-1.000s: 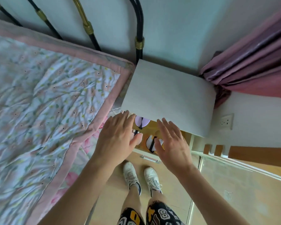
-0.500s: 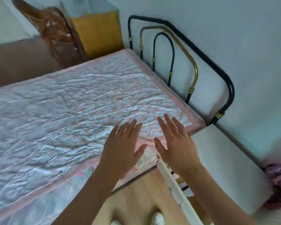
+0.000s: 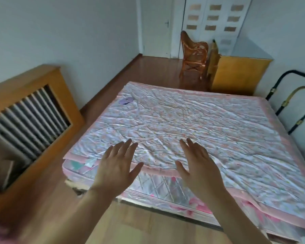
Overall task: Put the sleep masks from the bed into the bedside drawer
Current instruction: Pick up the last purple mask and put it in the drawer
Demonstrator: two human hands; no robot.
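Note:
A purple sleep mask (image 3: 125,100) lies near the far left corner of the bed (image 3: 192,124), which is covered with a flowered quilt edged in pink. My left hand (image 3: 116,166) and my right hand (image 3: 197,164) hover over the bed's near edge, both with fingers spread and holding nothing. The mask is far beyond both hands. The bedside drawer is out of view.
A wooden radiator cover (image 3: 30,117) stands against the left wall. A wicker chair (image 3: 195,55) and a yellow cabinet (image 3: 239,74) stand beyond the bed. The metal headboard (image 3: 296,110) is at the right. Wooden floor lies between the bed and the radiator cover.
The view has swung left from the open drawer with masks inside to the whole bed. Both hands stayed empty and spread, moving from the drawer to over the bed's edge.

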